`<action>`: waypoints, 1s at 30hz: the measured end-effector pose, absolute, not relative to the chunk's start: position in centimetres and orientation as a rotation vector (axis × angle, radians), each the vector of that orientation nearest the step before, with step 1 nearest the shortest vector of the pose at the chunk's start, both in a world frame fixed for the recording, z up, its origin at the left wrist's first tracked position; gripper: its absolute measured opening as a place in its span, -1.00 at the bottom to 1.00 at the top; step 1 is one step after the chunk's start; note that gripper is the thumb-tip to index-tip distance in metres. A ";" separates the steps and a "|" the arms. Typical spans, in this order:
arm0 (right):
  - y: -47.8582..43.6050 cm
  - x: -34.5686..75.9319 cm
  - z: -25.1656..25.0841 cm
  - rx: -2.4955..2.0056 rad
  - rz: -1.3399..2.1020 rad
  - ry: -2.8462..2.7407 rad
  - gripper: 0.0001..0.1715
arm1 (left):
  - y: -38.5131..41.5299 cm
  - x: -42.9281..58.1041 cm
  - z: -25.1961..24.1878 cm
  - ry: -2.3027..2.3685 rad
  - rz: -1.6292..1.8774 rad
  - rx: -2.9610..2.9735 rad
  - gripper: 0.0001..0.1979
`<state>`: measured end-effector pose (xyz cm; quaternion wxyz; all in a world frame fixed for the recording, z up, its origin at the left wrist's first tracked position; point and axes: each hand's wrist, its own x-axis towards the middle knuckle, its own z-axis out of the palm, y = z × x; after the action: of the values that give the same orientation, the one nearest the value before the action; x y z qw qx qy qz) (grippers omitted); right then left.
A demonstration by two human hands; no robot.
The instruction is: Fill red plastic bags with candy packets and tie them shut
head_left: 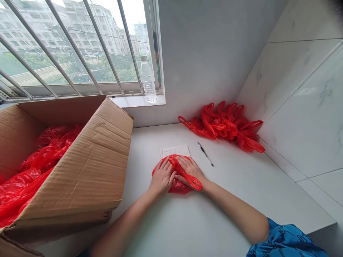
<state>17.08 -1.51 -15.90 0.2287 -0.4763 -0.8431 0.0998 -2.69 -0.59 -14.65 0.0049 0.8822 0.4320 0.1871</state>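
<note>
A filled red plastic bag rests on the white tabletop, its contents hidden. My left hand lies over the bag's left side with its fingers stretched out flat. On the right side, my right hand presses on the bag, fingers extended and thumb pointing toward the left hand. A twisted loop handle of the bag hangs across the right hand near the wrist. Just behind the bag is a sheet of paper with writing, partly covered by it. A pen lies to the right of the paper.
On the left stands an open cardboard box holding red plastic bags. Several tied-looking red bags are heaped against the back wall. A clear water bottle stands on the sill by the barred window. A tiled wall borders the right.
</note>
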 end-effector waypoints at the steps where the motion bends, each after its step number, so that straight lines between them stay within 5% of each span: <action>1: -1.5 17.1 -16.0 -1.311 0.266 -2.320 -0.10 | -0.6 -2.7 -14.7 1.353 0.589 2.761 -0.63; 12: -1.8 17.9 -14.6 -1.232 0.449 -2.223 -0.02 | -0.7 -3.3 -12.8 1.209 1.032 2.087 -0.70; 18: -2.5 20.4 -12.3 -1.153 0.598 -2.011 -0.46 | -1.4 -5.5 -11.8 1.350 1.195 1.611 -0.69; 22: -2.4 21.3 -12.5 -1.190 0.551 -2.032 -0.46 | -2.5 -6.0 -11.7 1.534 1.247 1.677 -0.66; 26: -2.4 21.0 -12.6 -1.193 0.538 -2.017 -0.39 | -4.2 -3.9 -10.1 1.635 1.390 2.169 -0.42; 30: -2.9 20.4 -12.2 -1.124 0.782 -1.876 -0.34 | -4.3 -1.3 -9.1 1.472 0.907 2.753 -0.40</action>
<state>20.39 -2.91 -12.24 0.3984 -0.4438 -0.7409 0.3088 -1.32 -4.27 -9.06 -0.0547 0.8456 0.4522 0.2786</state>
